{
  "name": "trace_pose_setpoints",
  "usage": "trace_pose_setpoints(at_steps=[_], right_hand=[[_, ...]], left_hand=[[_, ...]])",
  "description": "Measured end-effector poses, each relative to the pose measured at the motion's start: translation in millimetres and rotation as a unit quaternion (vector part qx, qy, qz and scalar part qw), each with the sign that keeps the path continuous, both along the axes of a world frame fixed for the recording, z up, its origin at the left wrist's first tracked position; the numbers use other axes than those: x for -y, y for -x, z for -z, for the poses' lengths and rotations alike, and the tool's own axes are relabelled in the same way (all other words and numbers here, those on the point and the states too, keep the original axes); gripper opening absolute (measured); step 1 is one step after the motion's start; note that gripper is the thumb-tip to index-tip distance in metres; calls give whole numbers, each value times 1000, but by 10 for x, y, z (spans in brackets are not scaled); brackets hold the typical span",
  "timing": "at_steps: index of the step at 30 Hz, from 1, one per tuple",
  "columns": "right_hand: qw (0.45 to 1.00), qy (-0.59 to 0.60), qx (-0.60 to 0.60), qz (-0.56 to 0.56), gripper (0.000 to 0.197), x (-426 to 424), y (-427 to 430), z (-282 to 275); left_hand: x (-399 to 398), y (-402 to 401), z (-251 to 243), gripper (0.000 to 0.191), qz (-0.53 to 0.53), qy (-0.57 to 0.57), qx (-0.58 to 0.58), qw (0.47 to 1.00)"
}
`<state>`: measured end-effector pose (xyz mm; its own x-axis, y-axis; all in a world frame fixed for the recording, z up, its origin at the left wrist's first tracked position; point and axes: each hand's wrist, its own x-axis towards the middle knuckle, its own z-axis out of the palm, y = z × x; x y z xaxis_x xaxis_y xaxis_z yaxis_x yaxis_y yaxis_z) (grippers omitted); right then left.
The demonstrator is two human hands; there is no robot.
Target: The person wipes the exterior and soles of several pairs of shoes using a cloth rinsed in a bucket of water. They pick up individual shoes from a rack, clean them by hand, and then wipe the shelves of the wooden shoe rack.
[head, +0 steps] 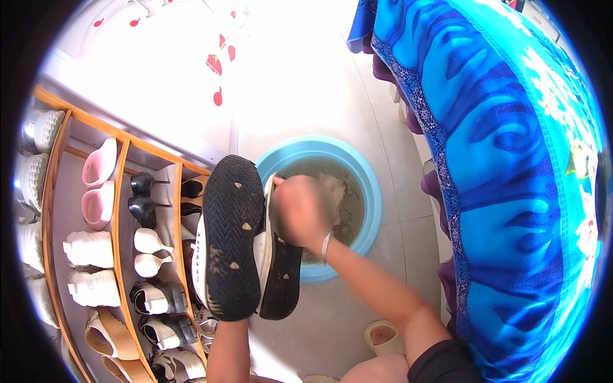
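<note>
Two shoes with black treaded soles and whitish uppers are held up side by side, soles towards me. The nearer shoe (232,239) shows its whole sole; the other shoe (281,282) is partly covered by my right hand (304,208). That hand is blurred, with its fingers curled against the shoe's upper edge; whether it grips the shoe or something small cannot be told. My left forearm runs up behind the nearer shoe, which hides my left hand. Below the shoes and my right hand stands a light blue basin (371,201) of murky water, with a pale soaked item (337,191) in it.
A wooden-edged shoe rack (122,191) with several pairs of shoes fills the left side. A blue patterned cloth cover (498,182) hangs along the right. A cream slipper (383,335) is on the tiled floor (407,234) near my knee. Red petal designs mark the bright surface at the top left.
</note>
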<state>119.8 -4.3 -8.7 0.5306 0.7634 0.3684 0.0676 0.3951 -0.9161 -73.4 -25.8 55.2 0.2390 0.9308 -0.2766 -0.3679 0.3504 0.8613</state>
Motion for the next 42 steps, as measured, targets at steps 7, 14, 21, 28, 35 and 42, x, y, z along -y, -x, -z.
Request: trace_pose_setpoints(at_steps=[7, 14, 21, 28, 35, 42], right_hand=[[974, 116, 196, 19, 27, -325, -307, 479], [976, 125, 176, -22, 23, 257, 37, 248], [840, 293, 452, -72, 17, 18, 181, 1752], [970, 196, 130, -66, 16, -91, -139, 893], [993, 102, 51, -22, 21, -38, -55, 46], [986, 131, 75, 67, 21, 66, -13, -134]], left_hand=[[270, 62, -13, 42, 7, 6, -29, 1000], [105, 87, -22, 41, -13, -6, -27, 1000], [-86, 156, -215, 41, -17, -25, -4, 1000], [26, 291, -117, 41, -35, -16, -14, 999], [-39, -2, -22, 41, -6, -9, -5, 1000], [-245, -89, -5, 41, 1, -13, 6, 1000]])
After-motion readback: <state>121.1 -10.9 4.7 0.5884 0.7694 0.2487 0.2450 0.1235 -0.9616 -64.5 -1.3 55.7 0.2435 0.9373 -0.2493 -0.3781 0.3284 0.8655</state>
